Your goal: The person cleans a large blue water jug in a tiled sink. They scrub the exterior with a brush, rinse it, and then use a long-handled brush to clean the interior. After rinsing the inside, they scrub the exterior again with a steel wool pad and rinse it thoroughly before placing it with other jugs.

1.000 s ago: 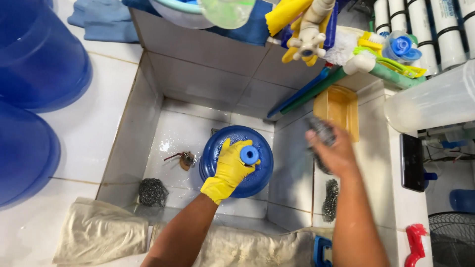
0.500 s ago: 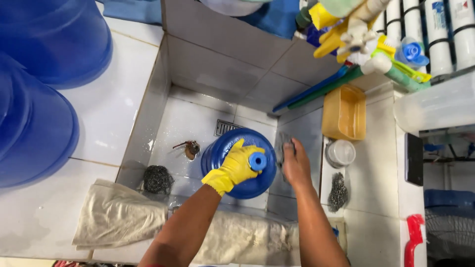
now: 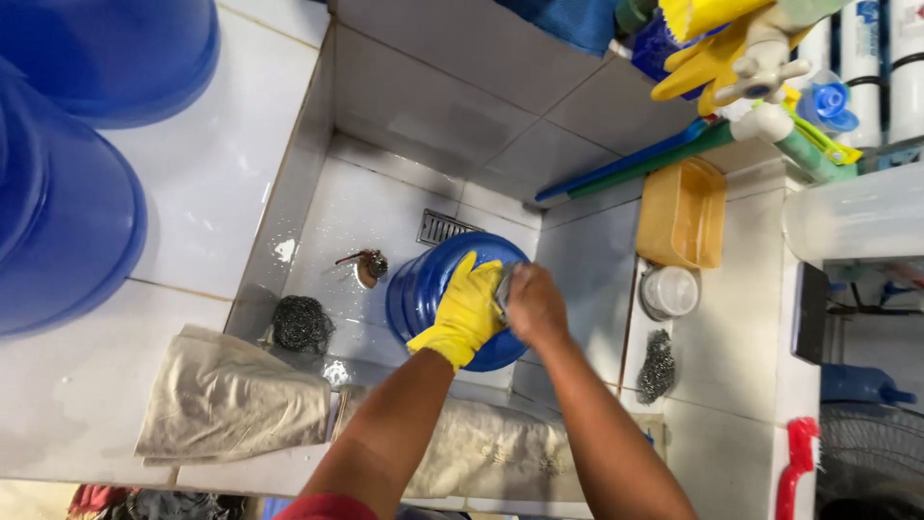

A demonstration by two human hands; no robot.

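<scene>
Since the earlier frames the right hand [image 3: 535,306] has come in from the sink wall and now sits on top of the jug [image 3: 433,289], right beside the left hand [image 3: 469,310]. The blue cap that showed on the jug's neck before is now covered by the two hands.

The left hand wears a yellow glove and lies spread over the jug's top, fingers curled down around it, gripping it. The right hand is bare and closed into a loose fist around a small grey pad, which it presses against the jug where the glove's fingertips end; only an edge of the pad shows.

The blue jug stands in the tiled sink [image 3: 385,125], near its front right corner, just in front of the floor drain [image 3: 441,226]. A steel wool ball [image 3: 301,325] lies at the sink's front left, and a small brown thing [image 3: 370,267] lies left of the jug. A beige cloth [image 3: 231,400] hangs over the sink's front rim. On the ledge to the right sit a yellow tub [image 3: 681,214], a white lid [image 3: 669,292] and a second scourer [image 3: 656,366]. Large blue jugs [image 3: 58,221] stand on the counter at left.
</scene>
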